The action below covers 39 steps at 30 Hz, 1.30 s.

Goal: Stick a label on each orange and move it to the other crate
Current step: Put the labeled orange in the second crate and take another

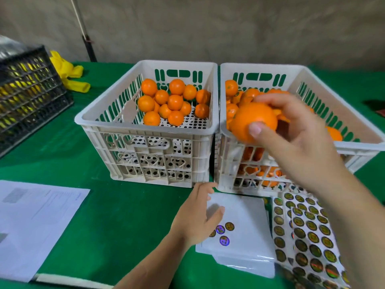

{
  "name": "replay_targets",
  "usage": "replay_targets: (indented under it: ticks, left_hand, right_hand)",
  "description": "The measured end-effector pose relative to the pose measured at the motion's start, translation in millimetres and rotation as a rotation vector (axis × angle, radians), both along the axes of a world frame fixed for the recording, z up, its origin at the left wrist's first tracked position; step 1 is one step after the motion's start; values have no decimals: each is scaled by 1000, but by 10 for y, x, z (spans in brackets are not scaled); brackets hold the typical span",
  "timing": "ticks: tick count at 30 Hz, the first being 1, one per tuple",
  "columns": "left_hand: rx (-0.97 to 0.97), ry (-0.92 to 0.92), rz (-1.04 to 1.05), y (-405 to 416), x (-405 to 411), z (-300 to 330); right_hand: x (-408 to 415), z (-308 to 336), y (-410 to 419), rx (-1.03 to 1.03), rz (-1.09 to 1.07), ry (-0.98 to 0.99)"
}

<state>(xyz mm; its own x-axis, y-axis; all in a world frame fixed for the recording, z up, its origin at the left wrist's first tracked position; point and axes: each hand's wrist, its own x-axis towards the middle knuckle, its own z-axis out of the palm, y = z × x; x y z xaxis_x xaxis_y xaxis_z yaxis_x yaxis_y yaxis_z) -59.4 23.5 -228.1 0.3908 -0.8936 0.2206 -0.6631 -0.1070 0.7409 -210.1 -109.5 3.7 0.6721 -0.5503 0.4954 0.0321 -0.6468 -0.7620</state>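
The right hand [291,130] grips a round, smooth, bright orange [250,119].

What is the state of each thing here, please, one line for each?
Right hand: grips an orange.
Held orange: lifted above the right crate.
Left hand: open, over the sticker sheet.
Sticker sheet: few labels left.
Left crate: partly filled.
Right crate: holds oranges.

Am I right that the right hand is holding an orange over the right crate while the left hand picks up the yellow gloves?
Not quite. In the head view the right hand does hold an orange over the right crate, but the left hand reaches over the white label sheet with a few round labels left. The yellow gloves lie untouched at the far left.
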Motion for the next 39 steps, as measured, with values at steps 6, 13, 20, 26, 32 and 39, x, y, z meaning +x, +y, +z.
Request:
replay_targets:
  ticks: [6, 13, 20, 26, 32, 39]
  left_hand:
    - [18, -160, -9, -60, 14, -51]
    - [35, -244, -2, -63, 7, -35]
    - [-7, -254, -20, -61, -6, 36]
    - [-397, -291, 106, 113, 1, 341]
    - [-651, -504, -52, -197, 606, 1799]
    - [516, -725, -28, -1380, 1836, 2527]
  right_hand:
    - [629, 197, -1199, -9, -288, 242]
    - [986, 146, -1514, 98, -317, 383]
    - [656, -76, -813, -178, -204, 350]
    - [932, -106, -464, -458, -181, 412]
    - [1107, -153, -443, -500, -212, 525]
    - [1154, -236, -469, -514, -354, 580]
